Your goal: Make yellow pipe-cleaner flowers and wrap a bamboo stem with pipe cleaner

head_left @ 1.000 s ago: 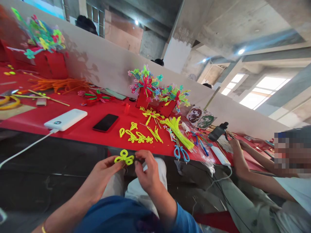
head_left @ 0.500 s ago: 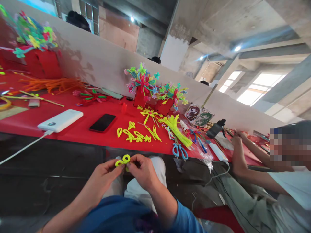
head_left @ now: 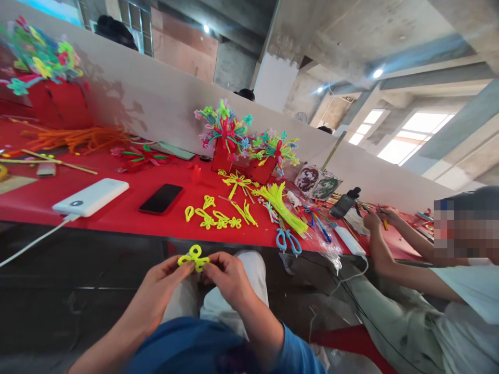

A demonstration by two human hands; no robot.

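Note:
Above my lap, in front of the table's near edge, a yellow pipe-cleaner flower (head_left: 195, 253) with looped petals is held between both hands. My left hand (head_left: 166, 283) pinches its left petal between thumb and fingers. On the other side, my right hand (head_left: 227, 278) grips the right petal the same way. Several finished yellow pipe-cleaner loops and small flowers (head_left: 221, 220) lie on the red table (head_left: 120, 208) just beyond. Short yellow pieces (head_left: 246, 213) and a bundle of yellow pipe cleaners (head_left: 283, 208) are to their right.
Blue-handled scissors (head_left: 287, 241) lie at the table edge. A black phone (head_left: 161, 198) and a white power bank (head_left: 91, 197) with a cable are on the left. Pipe-cleaner bouquets in red boxes (head_left: 262, 170) stand by the partition. A co-worker's hands (head_left: 376, 218) work at the right.
The yellow flower has turned so that more of its petals show, spread between my fingertips. Both hands stay pinched on it. The co-worker's hands have shifted slightly, and the view has moved a little.

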